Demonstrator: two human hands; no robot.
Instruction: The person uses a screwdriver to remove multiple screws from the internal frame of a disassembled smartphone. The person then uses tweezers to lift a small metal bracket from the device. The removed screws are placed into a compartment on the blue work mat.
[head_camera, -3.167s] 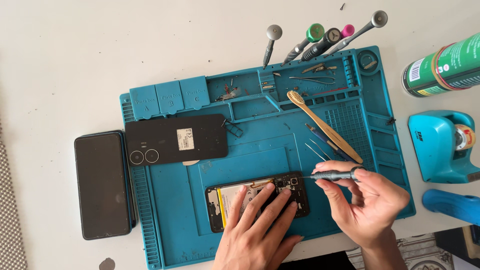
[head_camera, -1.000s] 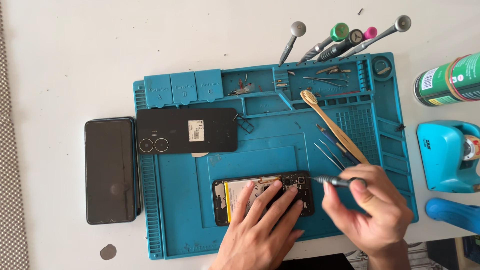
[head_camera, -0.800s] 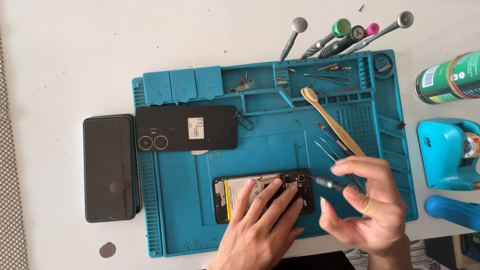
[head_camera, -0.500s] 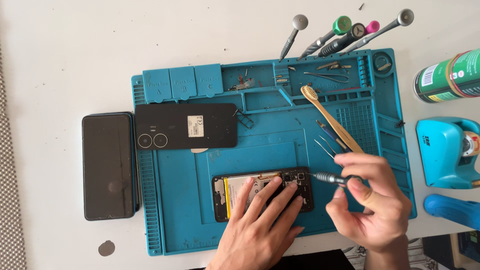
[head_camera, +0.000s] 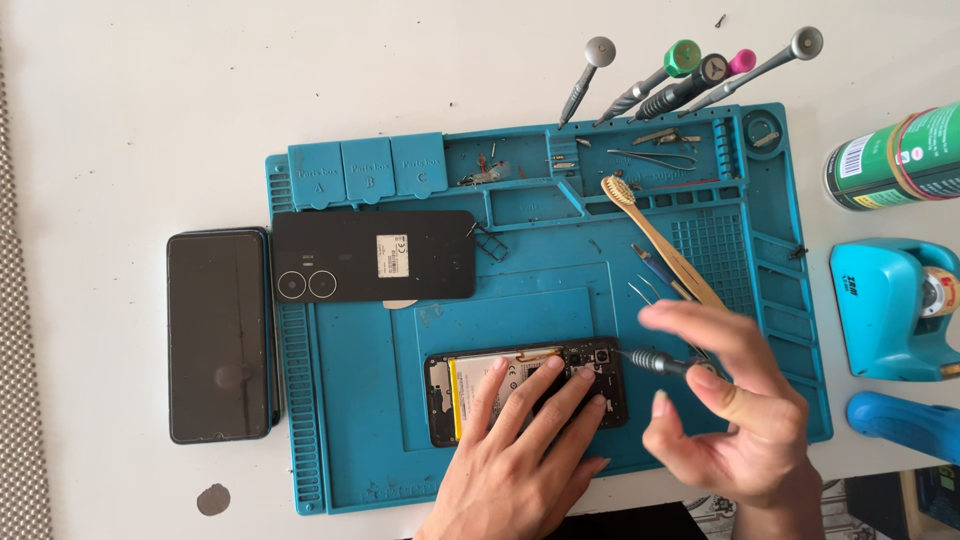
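An opened phone (head_camera: 470, 385) with its battery and circuit board showing lies at the front of a blue repair mat (head_camera: 350, 420). My left hand (head_camera: 520, 450) rests flat on it, fingers spread over the board. My right hand (head_camera: 735, 410) holds a small grey screwdriver (head_camera: 655, 360) between thumb and fingers. Its tip points left and touches the phone's right end. A black back cover (head_camera: 375, 255) with two camera rings lies on the mat's left part.
A black phone screen (head_camera: 218, 335) lies left of the mat. A bamboo brush (head_camera: 660, 240), tweezers (head_camera: 655, 157) and small parts sit on the mat's right and top. Several screwdrivers (head_camera: 690, 80) lie behind it. A green can (head_camera: 895, 155) and turquoise devices (head_camera: 895, 310) stand at right.
My right hand has turned the screwdriver at the phone's right end, fingers shifting around the handle. My left hand stays on the phone. The view has shifted slightly.
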